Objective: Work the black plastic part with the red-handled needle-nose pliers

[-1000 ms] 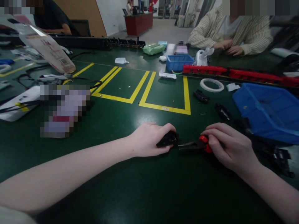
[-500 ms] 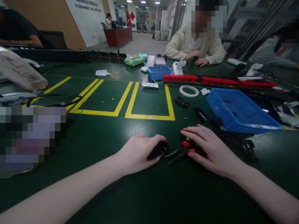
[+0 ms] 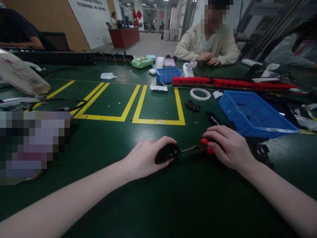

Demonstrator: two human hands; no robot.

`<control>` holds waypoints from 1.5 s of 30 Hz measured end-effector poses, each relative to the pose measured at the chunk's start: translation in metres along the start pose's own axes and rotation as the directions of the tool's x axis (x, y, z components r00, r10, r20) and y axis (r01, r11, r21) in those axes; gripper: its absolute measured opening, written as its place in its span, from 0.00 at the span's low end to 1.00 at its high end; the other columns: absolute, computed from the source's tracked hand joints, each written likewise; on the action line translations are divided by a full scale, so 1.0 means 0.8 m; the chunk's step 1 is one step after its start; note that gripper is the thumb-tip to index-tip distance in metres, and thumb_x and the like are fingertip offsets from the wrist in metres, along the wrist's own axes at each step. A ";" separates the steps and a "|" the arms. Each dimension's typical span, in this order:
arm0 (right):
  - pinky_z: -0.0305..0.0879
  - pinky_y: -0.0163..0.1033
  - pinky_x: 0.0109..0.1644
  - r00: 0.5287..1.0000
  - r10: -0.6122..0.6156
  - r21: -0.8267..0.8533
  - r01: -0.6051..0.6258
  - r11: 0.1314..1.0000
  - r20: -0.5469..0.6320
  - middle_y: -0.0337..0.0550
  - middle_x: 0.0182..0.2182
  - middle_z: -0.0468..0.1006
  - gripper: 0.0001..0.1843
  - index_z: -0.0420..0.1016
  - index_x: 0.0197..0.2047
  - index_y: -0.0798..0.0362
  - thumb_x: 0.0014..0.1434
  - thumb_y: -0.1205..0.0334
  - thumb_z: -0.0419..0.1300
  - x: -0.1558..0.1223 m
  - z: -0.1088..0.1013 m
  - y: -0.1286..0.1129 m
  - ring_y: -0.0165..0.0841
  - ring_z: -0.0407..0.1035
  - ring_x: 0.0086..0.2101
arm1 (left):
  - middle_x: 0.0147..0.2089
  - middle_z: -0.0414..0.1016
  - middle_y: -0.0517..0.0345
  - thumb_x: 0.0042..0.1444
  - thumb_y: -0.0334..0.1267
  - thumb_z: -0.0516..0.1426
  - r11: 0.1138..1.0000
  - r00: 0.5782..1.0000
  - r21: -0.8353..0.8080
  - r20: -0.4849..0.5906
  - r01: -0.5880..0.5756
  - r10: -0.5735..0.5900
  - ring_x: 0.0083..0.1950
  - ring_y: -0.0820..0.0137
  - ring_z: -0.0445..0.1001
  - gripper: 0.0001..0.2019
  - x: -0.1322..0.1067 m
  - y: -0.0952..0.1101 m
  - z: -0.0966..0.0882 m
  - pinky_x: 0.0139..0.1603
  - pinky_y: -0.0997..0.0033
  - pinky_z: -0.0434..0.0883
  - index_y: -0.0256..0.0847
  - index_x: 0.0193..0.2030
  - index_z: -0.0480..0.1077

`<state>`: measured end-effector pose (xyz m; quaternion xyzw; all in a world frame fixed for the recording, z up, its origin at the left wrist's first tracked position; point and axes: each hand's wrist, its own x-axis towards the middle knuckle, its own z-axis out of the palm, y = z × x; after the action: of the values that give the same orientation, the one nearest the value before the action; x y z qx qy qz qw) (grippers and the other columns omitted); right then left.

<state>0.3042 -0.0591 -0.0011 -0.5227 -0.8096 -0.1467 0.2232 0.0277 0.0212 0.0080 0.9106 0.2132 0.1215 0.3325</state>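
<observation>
My left hand is closed over a small black plastic part and presses it onto the green table. My right hand grips the red handles of a pair of pliers. The dark jaws of the pliers point left and meet the black part. Both forearms rest low over the near side of the table.
A large blue bin sits right of my right hand, with black parts and a tape ring behind it. Yellow floor-tape boxes mark the table's middle. A small blue tray, red strips and a seated person are across.
My right hand has closed on the pliers' handles, and the jaws have shut and moved to the black part. The left hand has stayed on the part.
</observation>
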 end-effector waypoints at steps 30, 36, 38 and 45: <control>0.67 0.40 0.34 0.999 -0.025 0.068 0.028 0.997 -0.043 0.45 0.34 0.77 0.08 0.71 0.38 0.52 0.62 0.67 0.51 0.005 -0.001 -0.027 0.34 0.71 0.33 | 0.41 0.78 0.63 0.59 0.43 0.57 0.988 0.996 0.137 0.058 -0.077 0.069 0.30 0.71 0.76 0.18 0.006 0.008 0.008 0.34 0.71 0.70 0.44 0.53 0.59; 0.67 0.39 0.34 0.999 -0.008 0.096 0.012 0.995 -0.049 0.46 0.34 0.77 0.09 0.72 0.38 0.53 0.62 0.66 0.50 0.005 -0.002 -0.025 0.34 0.72 0.33 | 0.42 0.78 0.62 0.59 0.43 0.57 0.987 0.996 0.146 0.064 -0.073 0.065 0.30 0.71 0.76 0.18 0.007 0.008 0.008 0.34 0.72 0.70 0.44 0.54 0.59; 0.67 0.39 0.33 0.998 -0.022 0.095 0.027 0.995 -0.055 0.45 0.33 0.77 0.09 0.72 0.38 0.53 0.62 0.66 0.51 0.005 -0.001 -0.025 0.33 0.72 0.32 | 0.42 0.78 0.62 0.59 0.43 0.57 0.985 0.996 0.158 0.065 -0.073 0.063 0.30 0.71 0.76 0.18 0.007 0.007 0.007 0.33 0.72 0.70 0.45 0.54 0.59; 0.67 0.39 0.32 0.997 -0.054 0.082 0.059 0.995 -0.058 0.46 0.33 0.77 0.08 0.71 0.38 0.54 0.62 0.68 0.51 0.007 0.001 -0.027 0.34 0.72 0.32 | 0.40 0.77 0.63 0.58 0.43 0.57 0.975 0.995 0.201 0.054 -0.090 0.081 0.29 0.72 0.75 0.18 0.006 0.008 0.008 0.31 0.73 0.68 0.44 0.53 0.59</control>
<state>0.2828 -0.0634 0.0007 -0.4854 -0.8230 -0.1335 0.2632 0.0360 0.0157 0.0075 0.9507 0.1774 0.0922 0.2369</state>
